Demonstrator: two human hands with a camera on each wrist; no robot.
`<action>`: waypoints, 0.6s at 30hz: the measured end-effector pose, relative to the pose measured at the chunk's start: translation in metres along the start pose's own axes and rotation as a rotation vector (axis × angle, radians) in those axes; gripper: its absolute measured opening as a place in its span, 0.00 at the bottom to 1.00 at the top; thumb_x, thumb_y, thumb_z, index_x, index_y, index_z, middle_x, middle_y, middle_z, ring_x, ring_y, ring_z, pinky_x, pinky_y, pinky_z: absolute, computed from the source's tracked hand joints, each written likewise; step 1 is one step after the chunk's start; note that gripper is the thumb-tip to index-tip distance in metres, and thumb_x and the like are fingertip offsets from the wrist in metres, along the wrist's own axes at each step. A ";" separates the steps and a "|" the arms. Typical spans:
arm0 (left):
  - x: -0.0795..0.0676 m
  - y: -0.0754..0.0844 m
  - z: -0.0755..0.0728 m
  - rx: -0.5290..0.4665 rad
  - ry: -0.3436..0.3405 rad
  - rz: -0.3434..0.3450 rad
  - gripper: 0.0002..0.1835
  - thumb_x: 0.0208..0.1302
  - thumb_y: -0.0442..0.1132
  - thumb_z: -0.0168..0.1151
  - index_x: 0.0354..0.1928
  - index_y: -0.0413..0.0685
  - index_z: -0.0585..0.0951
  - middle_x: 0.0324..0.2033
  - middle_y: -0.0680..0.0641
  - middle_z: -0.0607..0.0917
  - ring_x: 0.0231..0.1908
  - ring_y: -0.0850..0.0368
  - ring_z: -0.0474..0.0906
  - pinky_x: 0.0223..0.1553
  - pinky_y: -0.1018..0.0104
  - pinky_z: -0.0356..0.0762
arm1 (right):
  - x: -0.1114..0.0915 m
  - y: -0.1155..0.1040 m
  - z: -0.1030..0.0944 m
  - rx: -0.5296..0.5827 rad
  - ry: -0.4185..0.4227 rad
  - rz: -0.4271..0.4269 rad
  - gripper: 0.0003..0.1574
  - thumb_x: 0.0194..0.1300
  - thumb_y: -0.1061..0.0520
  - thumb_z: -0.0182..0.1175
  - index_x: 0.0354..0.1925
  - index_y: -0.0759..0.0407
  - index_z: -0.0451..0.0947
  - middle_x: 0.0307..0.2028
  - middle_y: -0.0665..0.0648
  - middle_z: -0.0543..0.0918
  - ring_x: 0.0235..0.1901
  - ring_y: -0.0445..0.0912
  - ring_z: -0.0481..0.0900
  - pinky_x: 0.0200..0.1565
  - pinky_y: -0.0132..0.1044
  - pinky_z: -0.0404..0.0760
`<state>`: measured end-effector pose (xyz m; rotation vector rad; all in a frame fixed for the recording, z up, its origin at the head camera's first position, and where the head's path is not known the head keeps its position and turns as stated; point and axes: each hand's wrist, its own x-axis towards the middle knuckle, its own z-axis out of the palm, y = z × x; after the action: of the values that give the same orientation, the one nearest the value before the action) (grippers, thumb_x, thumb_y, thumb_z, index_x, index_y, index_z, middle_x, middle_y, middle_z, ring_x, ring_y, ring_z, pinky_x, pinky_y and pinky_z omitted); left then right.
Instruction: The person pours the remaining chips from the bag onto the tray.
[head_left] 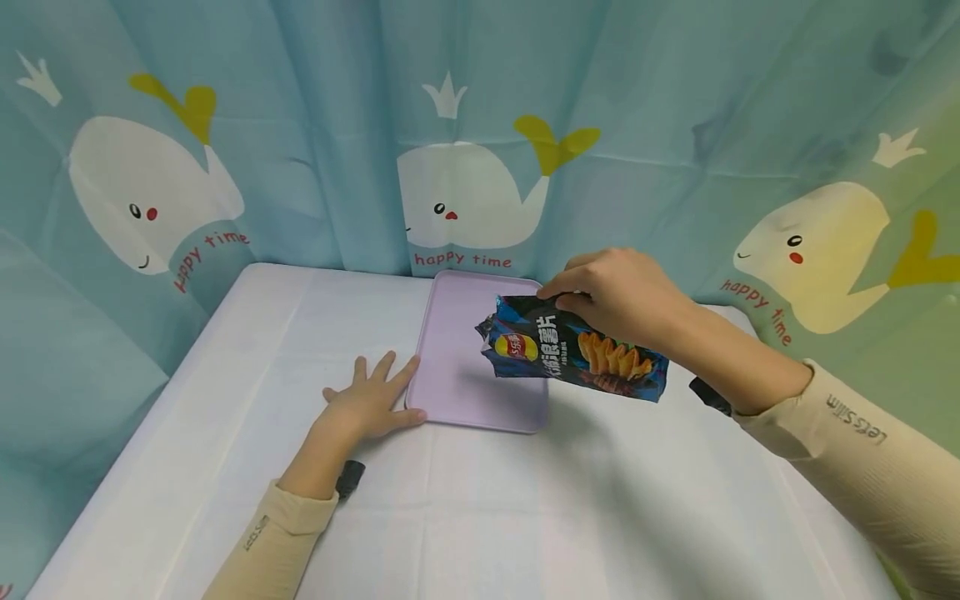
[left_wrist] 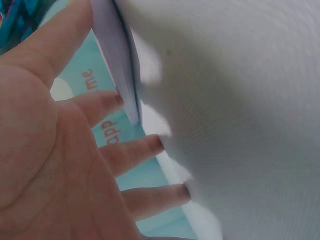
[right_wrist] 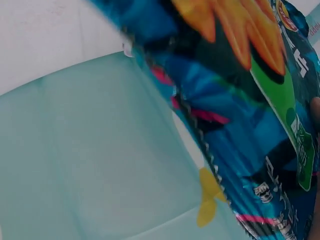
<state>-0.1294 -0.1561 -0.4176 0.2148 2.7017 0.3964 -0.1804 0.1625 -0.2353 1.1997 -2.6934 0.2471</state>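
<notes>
My right hand (head_left: 622, 296) pinches a dark blue bag of potato chips (head_left: 525, 358) by its upper edge. The bag hangs above the right part of a flat lilac tray (head_left: 457, 400), its left end crumpled and seemingly torn open. In the right wrist view the bag (right_wrist: 240, 150) fills much of the picture, and its zigzag edge shows. My left hand (head_left: 367, 404) rests with spread fingers at the tray's left edge, thumb and a finger touching the rim. The left wrist view shows the palm (left_wrist: 60, 150), with fingertips on the cloth and the tray's side (left_wrist: 115, 55).
The tray lies on a table with a white cloth (head_left: 315, 333). Behind and beside the table hangs a blue curtain (head_left: 330, 150) printed with white whales. Dark straps or devices (head_left: 350, 479) sit at both wrists.
</notes>
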 end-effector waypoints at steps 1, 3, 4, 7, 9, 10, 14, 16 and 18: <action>0.000 0.000 0.000 0.000 0.001 0.001 0.49 0.63 0.68 0.59 0.80 0.59 0.51 0.78 0.36 0.48 0.73 0.22 0.36 0.51 0.11 0.47 | 0.000 0.000 0.000 -0.004 -0.004 0.001 0.14 0.64 0.60 0.68 0.46 0.46 0.89 0.37 0.47 0.89 0.26 0.40 0.81 0.27 0.36 0.75; 0.001 -0.001 0.000 0.001 0.003 0.004 0.49 0.63 0.68 0.59 0.80 0.59 0.51 0.78 0.36 0.48 0.73 0.21 0.36 0.51 0.10 0.47 | 0.000 0.000 -0.001 -0.013 -0.013 0.008 0.13 0.64 0.60 0.68 0.46 0.46 0.89 0.37 0.47 0.88 0.28 0.40 0.82 0.27 0.36 0.76; 0.001 -0.001 0.000 0.000 0.000 0.003 0.50 0.63 0.68 0.59 0.80 0.59 0.51 0.78 0.36 0.48 0.73 0.22 0.36 0.51 0.11 0.47 | 0.000 0.000 -0.001 -0.015 -0.015 0.013 0.13 0.64 0.59 0.68 0.46 0.45 0.89 0.37 0.46 0.88 0.27 0.40 0.81 0.27 0.35 0.75; 0.001 -0.001 0.000 -0.002 0.000 0.004 0.49 0.63 0.68 0.59 0.80 0.59 0.51 0.78 0.36 0.48 0.73 0.22 0.36 0.51 0.11 0.47 | 0.001 0.001 -0.001 -0.023 -0.027 0.011 0.13 0.64 0.59 0.68 0.46 0.45 0.89 0.37 0.46 0.88 0.29 0.40 0.83 0.27 0.36 0.76; 0.001 -0.001 0.000 -0.003 -0.002 0.007 0.49 0.63 0.68 0.59 0.80 0.59 0.51 0.78 0.36 0.48 0.73 0.21 0.36 0.51 0.11 0.47 | 0.001 0.001 -0.001 -0.023 -0.025 0.012 0.13 0.64 0.59 0.68 0.46 0.45 0.89 0.37 0.46 0.88 0.29 0.40 0.82 0.28 0.36 0.76; 0.001 -0.002 0.001 -0.004 -0.005 0.005 0.49 0.64 0.68 0.58 0.80 0.59 0.50 0.78 0.37 0.47 0.74 0.22 0.35 0.52 0.11 0.47 | 0.001 0.001 -0.001 -0.019 -0.022 0.015 0.14 0.64 0.59 0.68 0.46 0.45 0.89 0.36 0.47 0.88 0.28 0.40 0.82 0.27 0.36 0.76; 0.001 -0.003 0.001 -0.001 0.000 0.013 0.49 0.64 0.68 0.58 0.80 0.59 0.50 0.78 0.37 0.47 0.74 0.22 0.35 0.51 0.10 0.47 | 0.000 0.002 -0.001 -0.026 -0.015 0.019 0.13 0.64 0.59 0.68 0.46 0.45 0.89 0.34 0.46 0.87 0.25 0.39 0.79 0.26 0.35 0.74; 0.001 -0.003 0.000 0.001 0.003 0.017 0.49 0.64 0.68 0.58 0.80 0.60 0.50 0.78 0.37 0.47 0.74 0.22 0.35 0.51 0.10 0.47 | 0.000 0.002 0.000 -0.031 -0.011 0.020 0.14 0.64 0.59 0.68 0.46 0.44 0.89 0.34 0.46 0.87 0.24 0.39 0.78 0.25 0.35 0.73; 0.001 -0.004 0.000 0.001 0.007 0.021 0.49 0.64 0.68 0.58 0.80 0.59 0.50 0.78 0.36 0.48 0.73 0.21 0.36 0.51 0.10 0.48 | 0.000 0.002 0.001 -0.050 -0.023 0.009 0.13 0.64 0.59 0.69 0.45 0.44 0.89 0.34 0.45 0.87 0.25 0.39 0.79 0.25 0.35 0.74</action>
<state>-0.1305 -0.1594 -0.4192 0.2426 2.7086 0.4028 -0.1818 0.1633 -0.2358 1.1830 -2.7080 0.1670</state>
